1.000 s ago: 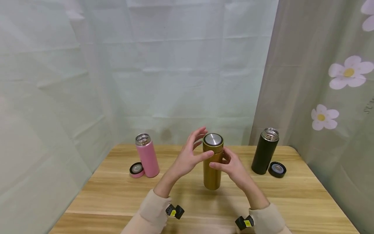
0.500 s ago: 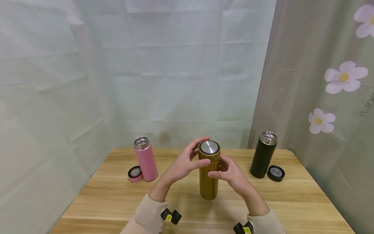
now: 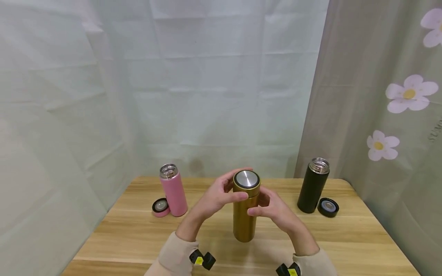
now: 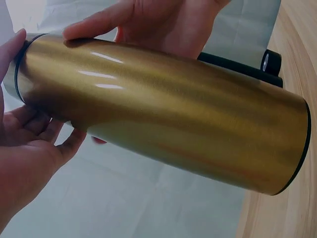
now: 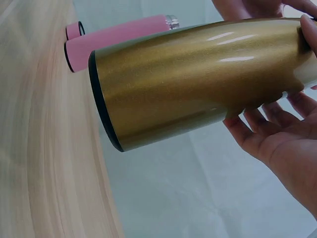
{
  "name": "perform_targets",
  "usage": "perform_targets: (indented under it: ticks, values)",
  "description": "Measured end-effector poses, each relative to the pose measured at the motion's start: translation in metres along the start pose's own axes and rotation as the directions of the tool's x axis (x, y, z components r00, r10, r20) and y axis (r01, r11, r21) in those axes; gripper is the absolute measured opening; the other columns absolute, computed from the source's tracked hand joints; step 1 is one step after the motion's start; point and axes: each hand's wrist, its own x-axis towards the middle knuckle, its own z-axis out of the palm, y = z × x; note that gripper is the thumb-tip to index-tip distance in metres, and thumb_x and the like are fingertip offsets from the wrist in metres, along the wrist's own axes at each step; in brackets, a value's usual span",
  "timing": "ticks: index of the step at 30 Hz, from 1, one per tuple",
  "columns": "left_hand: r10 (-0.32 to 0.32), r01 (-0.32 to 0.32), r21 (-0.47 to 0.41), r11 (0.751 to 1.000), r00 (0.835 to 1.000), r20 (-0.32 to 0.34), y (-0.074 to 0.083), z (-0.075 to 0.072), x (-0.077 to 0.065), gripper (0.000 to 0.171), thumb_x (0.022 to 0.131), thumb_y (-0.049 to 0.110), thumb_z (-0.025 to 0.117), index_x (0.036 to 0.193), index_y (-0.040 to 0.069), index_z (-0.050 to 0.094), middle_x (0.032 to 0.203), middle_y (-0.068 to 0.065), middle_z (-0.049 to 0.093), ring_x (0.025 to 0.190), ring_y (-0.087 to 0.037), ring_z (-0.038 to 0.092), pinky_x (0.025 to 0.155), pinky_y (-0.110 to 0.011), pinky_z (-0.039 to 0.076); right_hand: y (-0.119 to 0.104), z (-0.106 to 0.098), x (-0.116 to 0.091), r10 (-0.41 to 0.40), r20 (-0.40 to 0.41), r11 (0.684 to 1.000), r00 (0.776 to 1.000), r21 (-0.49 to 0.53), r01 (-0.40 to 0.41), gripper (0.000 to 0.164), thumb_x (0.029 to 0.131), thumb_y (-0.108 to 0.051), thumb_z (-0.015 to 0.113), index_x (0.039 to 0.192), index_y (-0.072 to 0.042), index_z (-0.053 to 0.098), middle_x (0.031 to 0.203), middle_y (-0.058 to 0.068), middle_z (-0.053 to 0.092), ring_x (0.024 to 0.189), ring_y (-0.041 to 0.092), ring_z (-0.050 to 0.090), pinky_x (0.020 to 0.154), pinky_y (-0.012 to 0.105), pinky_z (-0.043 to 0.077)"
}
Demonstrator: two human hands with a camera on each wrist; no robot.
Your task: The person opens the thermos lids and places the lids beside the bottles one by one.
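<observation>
An upright gold thermos (image 3: 244,218) with a brushed silver disc on its lid (image 3: 246,179) is between my two hands at the middle of the table. My left hand (image 3: 217,197) grips it near the top, thumb across the front at the lid's lower edge and fingers curled behind. Lower down, on the other side, my right hand (image 3: 276,211) holds the upper body, its thumb on the front. The thermos hides part of the right fingers in the head view; the right wrist view shows those fingertips (image 5: 235,124) against the body.
A pink thermos (image 3: 174,193) stands uncapped at left beside its upturned lid (image 3: 160,207). At right is an uncapped black thermos (image 3: 312,188), its black lid (image 3: 328,207) next to it. Pale curtains (image 3: 214,84) hang behind the wooden table (image 3: 131,234).
The gold thermos has come down and slightly left, nearer to me, with both hands moving along. My left fingers have closed in around its top. The pink and black thermoses stay put.
</observation>
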Motion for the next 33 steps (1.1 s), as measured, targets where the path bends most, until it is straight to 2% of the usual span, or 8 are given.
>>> perform_targets:
  ticks: [3,13,23,33]
  values:
    - [0.005,-0.005,0.011,1.0,1.0,-0.01,0.003,0.002,0.001,0.072,0.092,0.047,0.078,0.153,0.02,0.052,0.145,-0.001,0.059,0.141,-0.021,0.048,0.117,-0.054,0.033,-0.003,0.0,-0.002,-0.005,-0.007,1.0,1.0,-0.007,0.005,0.058,0.095,-0.023,0.076,0.146,-0.007,0.055,0.138,0.015,0.062,0.122,0.037,0.06,0.1,0.043,0.053]
    - [0.003,-0.002,0.014,1.0,0.999,-0.041,0.014,0.008,0.0,0.067,0.09,0.052,0.078,0.149,0.027,0.057,0.14,-0.001,0.062,0.134,-0.022,0.053,0.113,-0.051,0.038,-0.013,0.004,-0.005,-0.041,-0.028,0.999,0.999,-0.007,0.04,0.058,0.094,-0.02,0.077,0.144,0.0,0.055,0.131,0.017,0.065,0.116,0.033,0.065,0.095,0.039,0.055]
    - [0.033,-0.031,0.029,0.999,0.997,-0.069,0.015,0.013,0.003,0.071,0.09,0.052,0.078,0.149,0.02,0.057,0.139,-0.002,0.064,0.133,-0.024,0.054,0.112,-0.053,0.038,-0.016,0.003,-0.009,-0.045,-0.051,0.999,0.998,-0.011,0.045,0.056,0.094,-0.022,0.077,0.142,-0.001,0.057,0.13,0.017,0.065,0.115,0.033,0.065,0.095,0.04,0.055]
    - [0.059,-0.055,0.045,0.997,0.995,-0.082,0.017,0.021,0.006,0.071,0.09,0.055,0.078,0.149,0.02,0.058,0.139,0.0,0.065,0.137,-0.021,0.052,0.115,-0.057,0.034,-0.019,0.005,-0.018,-0.03,-0.137,0.998,0.99,-0.052,0.023,0.05,0.092,-0.02,0.076,0.137,-0.004,0.063,0.125,0.014,0.069,0.109,0.031,0.067,0.092,0.039,0.056]
